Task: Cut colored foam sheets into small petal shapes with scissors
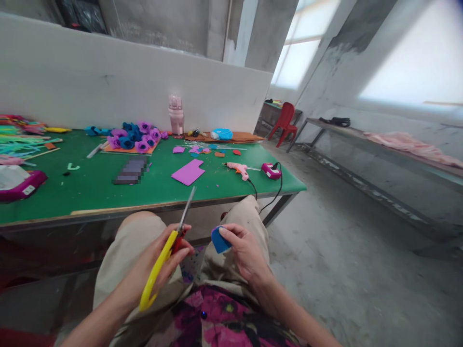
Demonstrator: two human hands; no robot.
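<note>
Blue piece: a small, round-edged blue foam-like piece with a purple edge was pinched in the right hand, above the right thigh.
Scissors: yellow-and-red-handled metal scissors were gripped in the left hand, blades apart from the piece.
Purple sheet: a notched purple sheet lay beyond; judged partly cut.
Flowers: purple and blue foam-like flowers, far left, looked finished; loose cut pieces right of them appeared unassembled.

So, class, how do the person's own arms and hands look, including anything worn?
The left hand and right hand have no gloves, and the visible forearms are bare: no sleeve, watch or bracelet shows. Any rings are too small to tell. The floral top is magenta and dark; the trousers are beige.
</note>
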